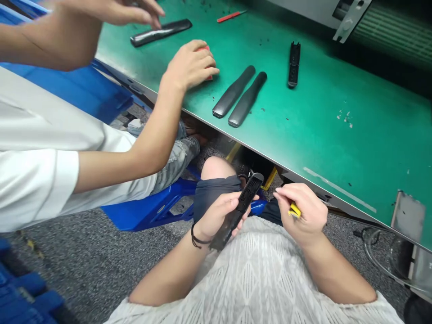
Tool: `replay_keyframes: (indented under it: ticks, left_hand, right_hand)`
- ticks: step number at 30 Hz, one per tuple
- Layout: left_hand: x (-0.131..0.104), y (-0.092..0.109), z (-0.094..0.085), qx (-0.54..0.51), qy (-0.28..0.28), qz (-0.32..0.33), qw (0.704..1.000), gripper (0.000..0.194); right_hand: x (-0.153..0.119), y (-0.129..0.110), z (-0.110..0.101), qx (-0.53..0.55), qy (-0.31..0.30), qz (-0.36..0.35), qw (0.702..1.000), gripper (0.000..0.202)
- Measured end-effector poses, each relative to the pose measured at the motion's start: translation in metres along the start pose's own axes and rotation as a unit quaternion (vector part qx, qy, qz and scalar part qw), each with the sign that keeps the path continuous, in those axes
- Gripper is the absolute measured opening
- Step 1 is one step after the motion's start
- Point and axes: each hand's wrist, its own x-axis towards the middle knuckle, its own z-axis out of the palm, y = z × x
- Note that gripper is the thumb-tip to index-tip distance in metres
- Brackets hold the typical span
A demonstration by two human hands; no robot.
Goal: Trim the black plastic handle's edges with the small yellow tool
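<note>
A black shell (238,212) is gripped lengthwise in the left hand (219,215) above the lap, open side up, likely for access. A yellow tool (294,209) is pinched by the right hand (303,211), just right of the shell; its tip is hidden. A co-worker's hand (191,65) rests on the counter (337,117) beyond.

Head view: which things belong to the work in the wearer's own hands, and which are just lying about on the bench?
In hand:
- black slotted part, gripped by the left hand
- yellow tool, pinched in the right hand

Lying about on the green table:
- two grey handle shells, side by side
- black insert
- red tool
- dark shell near a co-worker's hands
</note>
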Motion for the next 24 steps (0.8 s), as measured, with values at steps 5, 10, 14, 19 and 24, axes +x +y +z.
replay_keyframes:
  ticks: [5, 10, 14, 19, 24]
  left_hand:
    - [0.000, 0.003, -0.005, -0.043, -0.009, -0.036, 0.998, 0.051]
    - [-0.002, 0.015, 0.001, -0.024, -0.055, -0.122, 0.991, 0.053]
    - [-0.001, 0.033, -0.007, 0.013, -0.062, -0.050, 0.997, 0.073]
    - [0.015, 0.033, 0.009, 0.060, 0.066, 0.309, 0.947, 0.061]
    - [0.045, 0.023, 0.033, 0.017, 0.144, 0.361, 0.921, 0.041]
  right_hand:
    - [-0.004, 0.015, 0.004, -0.107, -0.056, -0.007, 0.993, 0.046]
    - [0.003, 0.020, -0.002, -0.056, -0.158, -0.172, 0.971, 0.039]
    - [0.000, 0.022, -0.005, -0.013, -0.153, -0.133, 0.979, 0.019]
    - [-0.024, 0.003, 0.012, 0.103, -0.153, 0.032, 0.982, 0.008]
    - [-0.032, -0.018, 0.010, 0.117, -0.241, 0.117, 0.956, 0.022]
